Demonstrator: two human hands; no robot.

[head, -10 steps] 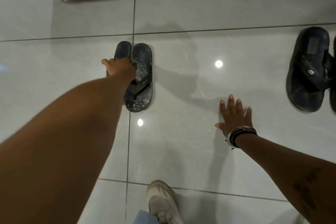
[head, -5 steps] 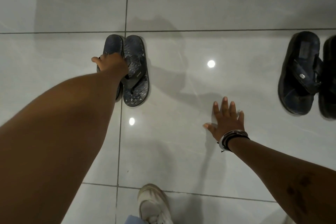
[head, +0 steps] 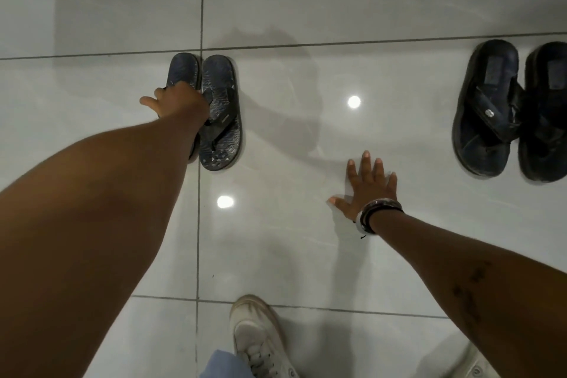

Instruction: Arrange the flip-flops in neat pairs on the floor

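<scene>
Two pairs of flip-flops are lying on the glossy grey floor tiles point(head: 306, 255). Your left hand point(head: 181, 101) is covering the strap of the left patterned flip-flop point(head: 183, 69), so you cannot tell whether its grip is closing on it; its twin point(head: 220, 113), wavy-textured, is touching beside it. Your right hand point(head: 366, 190), grip wide and flat, is pressing the floor, holding nothing. Well apart on the right, a smooth black flip-flop point(head: 484, 120) is sitting beside its mate point(head: 549, 120), cut off by the frame's edge.
</scene>
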